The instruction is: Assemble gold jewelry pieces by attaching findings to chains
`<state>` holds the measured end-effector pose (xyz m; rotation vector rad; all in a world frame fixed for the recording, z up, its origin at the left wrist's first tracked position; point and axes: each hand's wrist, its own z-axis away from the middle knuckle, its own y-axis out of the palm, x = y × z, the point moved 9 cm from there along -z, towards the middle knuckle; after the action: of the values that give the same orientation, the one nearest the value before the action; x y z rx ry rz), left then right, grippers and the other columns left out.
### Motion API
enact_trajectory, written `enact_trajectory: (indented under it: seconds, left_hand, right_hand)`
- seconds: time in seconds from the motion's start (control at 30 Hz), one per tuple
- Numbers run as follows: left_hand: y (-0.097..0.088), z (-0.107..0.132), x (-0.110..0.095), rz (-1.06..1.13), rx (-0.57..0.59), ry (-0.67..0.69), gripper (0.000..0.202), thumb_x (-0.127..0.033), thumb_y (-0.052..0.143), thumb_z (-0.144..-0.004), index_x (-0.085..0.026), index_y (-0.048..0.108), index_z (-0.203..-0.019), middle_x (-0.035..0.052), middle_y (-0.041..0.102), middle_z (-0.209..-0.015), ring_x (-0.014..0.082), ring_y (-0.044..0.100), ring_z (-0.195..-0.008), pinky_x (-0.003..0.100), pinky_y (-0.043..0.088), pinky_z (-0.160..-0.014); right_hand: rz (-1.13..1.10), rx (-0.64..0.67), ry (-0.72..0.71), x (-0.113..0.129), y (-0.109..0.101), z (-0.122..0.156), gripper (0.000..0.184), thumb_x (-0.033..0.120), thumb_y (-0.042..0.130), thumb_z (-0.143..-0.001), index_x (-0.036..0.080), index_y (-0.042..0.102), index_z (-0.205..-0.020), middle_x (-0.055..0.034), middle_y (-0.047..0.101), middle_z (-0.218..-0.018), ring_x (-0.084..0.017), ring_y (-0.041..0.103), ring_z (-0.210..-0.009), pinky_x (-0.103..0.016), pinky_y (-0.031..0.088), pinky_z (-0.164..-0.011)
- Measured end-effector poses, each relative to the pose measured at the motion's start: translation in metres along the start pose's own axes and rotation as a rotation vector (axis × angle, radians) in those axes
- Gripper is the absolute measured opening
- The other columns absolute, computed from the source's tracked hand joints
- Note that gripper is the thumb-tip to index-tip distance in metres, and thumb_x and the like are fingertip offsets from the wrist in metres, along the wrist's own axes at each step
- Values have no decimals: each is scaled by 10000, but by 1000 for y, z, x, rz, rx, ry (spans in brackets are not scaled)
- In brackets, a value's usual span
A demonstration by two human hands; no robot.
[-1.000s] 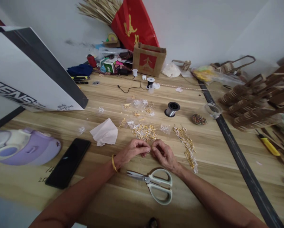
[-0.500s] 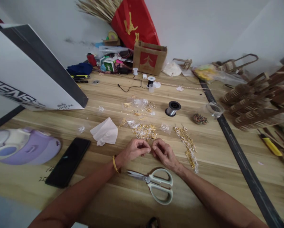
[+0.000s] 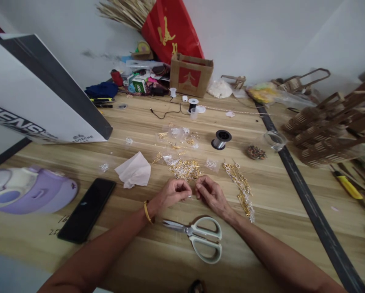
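My left hand (image 3: 175,192) is closed in a pinch over the wood-grain table, with a tiny shiny bit at its fingertips too small to name. Close beside it, my right hand (image 3: 211,195) also pinches; whatever lies between its fingers is too small to make out. Just beyond both hands spreads a pile of gold and silver beads (image 3: 185,169). Below them lie scissors (image 3: 188,230) with pale handles, blades pointing left. Gold and silver beaded strands (image 3: 241,189) stretch along the table right of my right hand.
Left of my hands are a pink-white paper (image 3: 134,171), a black phone (image 3: 87,209) and a purple bottle (image 3: 45,191). A wire spool (image 3: 221,140), a clear jar (image 3: 275,141) and small woven baskets (image 3: 319,142) stand on the right. A paper bag (image 3: 191,75) is at the back.
Both hands stay pinched close together, with only slight finger movement. The tiny shiny bit at my left fingertips shows a little lower. The whole view has shifted very slightly.
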<state>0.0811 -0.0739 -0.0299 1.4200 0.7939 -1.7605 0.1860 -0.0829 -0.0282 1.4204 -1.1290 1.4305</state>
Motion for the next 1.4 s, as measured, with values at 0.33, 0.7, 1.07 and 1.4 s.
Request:
enact_trajectory:
  seconds: [0.33, 0.7, 1.07, 1.4]
  left_hand:
    - [-22, 2, -8, 13, -208, 31, 116, -231, 623, -719, -124, 588, -688, -18, 541, -589, 96, 486, -582, 212, 381, -568]
    - [-22, 2, -17, -43, -229, 143, 56, -165, 618, -702, -124, 600, -669, 46, 637, -801, 134, 574, -750, 233, 436, -687]
    - [-14, -1, -7, -48, -151, 77, 91, -207, 629, -693, -126, 598, -663, -14, 571, -588, 84, 488, -561, 196, 387, -549]
    - [-10, -1, -3, -118, -109, 85, 88, -201, 621, -708, -119, 600, -683, -1, 580, -620, 93, 501, -583, 201, 391, -565]
  right_hand:
    - [107, 96, -60, 5, 8, 3, 233, 377, 568, -835, 161, 541, -919, -18, 533, -736, -115, 468, -620, -223, 379, -540]
    - [186, 58, -92, 5, 5, 2, 303, 390, 469, -901, 150, 557, -737, -2, 500, -642, -103, 434, -562, -221, 350, -523]
    - [197, -1, -79, 4, -2, 4, 276, 390, 495, -886, 158, 517, -739, 13, 482, -605, -97, 409, -537, -218, 329, -487]
    - [270, -73, -164, 13, -6, 6, 246, 367, 516, -879, 175, 500, -726, 10, 471, -620, -109, 413, -549, -231, 332, -494]
